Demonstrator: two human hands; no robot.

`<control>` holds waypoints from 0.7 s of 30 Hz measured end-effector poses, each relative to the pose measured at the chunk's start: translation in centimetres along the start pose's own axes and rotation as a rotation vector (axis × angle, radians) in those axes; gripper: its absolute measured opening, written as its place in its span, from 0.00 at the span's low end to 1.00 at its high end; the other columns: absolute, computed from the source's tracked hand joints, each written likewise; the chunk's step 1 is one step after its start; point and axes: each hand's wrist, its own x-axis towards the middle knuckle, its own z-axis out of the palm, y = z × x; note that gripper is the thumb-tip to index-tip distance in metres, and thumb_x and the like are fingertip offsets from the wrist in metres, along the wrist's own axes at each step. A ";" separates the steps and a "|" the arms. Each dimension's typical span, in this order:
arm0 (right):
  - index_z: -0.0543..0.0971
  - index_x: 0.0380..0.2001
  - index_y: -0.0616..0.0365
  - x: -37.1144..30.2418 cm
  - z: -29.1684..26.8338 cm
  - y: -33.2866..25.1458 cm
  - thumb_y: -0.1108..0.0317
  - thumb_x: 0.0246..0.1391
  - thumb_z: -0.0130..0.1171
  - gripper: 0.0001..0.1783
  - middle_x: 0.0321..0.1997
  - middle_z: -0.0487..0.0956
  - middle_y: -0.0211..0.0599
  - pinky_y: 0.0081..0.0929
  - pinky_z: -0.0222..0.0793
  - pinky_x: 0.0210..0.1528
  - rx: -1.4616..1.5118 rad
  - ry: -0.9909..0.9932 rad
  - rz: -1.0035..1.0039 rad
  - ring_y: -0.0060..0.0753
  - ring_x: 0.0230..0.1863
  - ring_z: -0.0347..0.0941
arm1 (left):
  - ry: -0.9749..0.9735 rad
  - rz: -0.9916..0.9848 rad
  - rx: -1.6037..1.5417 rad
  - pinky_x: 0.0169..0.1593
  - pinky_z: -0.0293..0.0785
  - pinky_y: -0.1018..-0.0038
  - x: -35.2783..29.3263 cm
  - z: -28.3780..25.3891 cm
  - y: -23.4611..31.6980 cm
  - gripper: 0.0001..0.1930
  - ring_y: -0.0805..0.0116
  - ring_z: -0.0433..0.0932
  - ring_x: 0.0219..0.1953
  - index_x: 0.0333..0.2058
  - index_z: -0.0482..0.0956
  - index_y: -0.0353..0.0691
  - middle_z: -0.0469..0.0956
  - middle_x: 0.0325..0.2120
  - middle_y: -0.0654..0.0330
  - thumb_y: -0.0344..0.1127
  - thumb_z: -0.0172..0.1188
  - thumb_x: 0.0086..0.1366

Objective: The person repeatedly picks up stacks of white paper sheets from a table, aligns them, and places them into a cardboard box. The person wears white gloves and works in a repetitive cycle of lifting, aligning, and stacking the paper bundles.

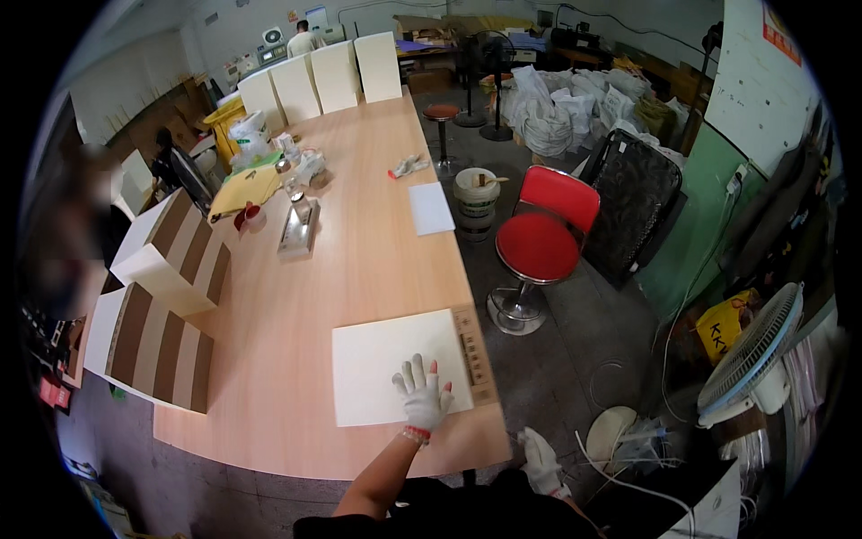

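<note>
My left hand (422, 401), in a white knit glove with red on the thumb and index finger, lies palm down with fingers spread on a flat cream-white sheet or board (377, 368). The sheet rests at the near right of the wooden table (287, 359). Along its right side runs a brown strip (471, 352) with dark marks. My right hand (542, 463), also in a white glove, hangs past the table's right edge. Its fingers look loosely stretched, and nothing shows in them.
Two white stacks with brown-striped sides (153, 350) stand at the table's left edge. A metal block (298, 229), a white pad (432, 209) and tall white panels (377, 67) lie farther off. Right are a red chair (539, 244), a bucket (476, 193) and a fan (754, 350).
</note>
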 end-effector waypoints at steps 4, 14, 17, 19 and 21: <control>0.71 0.47 0.68 -1.6 -10.4 1.7 0.66 0.60 0.43 0.17 0.40 0.77 0.44 0.26 0.68 0.46 -0.107 0.021 0.089 0.32 0.42 0.74 | -0.126 -0.046 0.180 0.58 0.29 0.36 1.5 3.2 3.3 0.32 0.36 0.43 0.62 0.58 0.59 0.41 0.48 0.62 0.43 0.53 0.48 0.59; 0.75 0.38 0.62 3.6 -22.4 10.4 0.60 0.62 0.42 0.17 0.28 0.75 0.34 0.25 0.67 0.35 0.207 0.338 0.371 0.24 0.30 0.70 | -0.266 0.012 0.300 0.59 0.28 0.38 1.9 3.3 3.8 0.32 0.35 0.41 0.63 0.59 0.58 0.43 0.49 0.62 0.44 0.54 0.45 0.60; 0.72 0.21 0.50 9.0 -22.8 8.3 0.53 0.58 0.48 0.17 0.14 0.66 0.24 0.25 0.66 0.24 0.979 0.574 0.808 0.23 0.15 0.61 | -0.295 0.018 0.289 0.59 0.29 0.38 1.7 3.3 3.7 0.32 0.34 0.41 0.63 0.59 0.58 0.43 0.49 0.62 0.43 0.53 0.46 0.60; 0.65 0.12 0.43 13.3 -23.4 8.2 0.47 0.56 0.51 0.23 0.08 0.54 0.19 0.22 0.57 0.14 1.298 0.653 0.922 0.21 0.08 0.48 | -0.300 0.009 0.255 0.59 0.31 0.37 1.9 2.8 3.9 0.32 0.33 0.41 0.63 0.59 0.57 0.42 0.49 0.61 0.41 0.51 0.48 0.58; 0.65 0.13 0.43 17.9 -24.2 6.4 0.49 0.56 0.50 0.21 0.08 0.54 0.18 0.21 0.53 0.12 1.282 0.599 0.858 0.20 0.08 0.47 | -0.304 0.024 0.237 0.59 0.30 0.36 2.0 3.2 3.3 0.33 0.32 0.40 0.62 0.58 0.58 0.41 0.47 0.61 0.39 0.51 0.49 0.57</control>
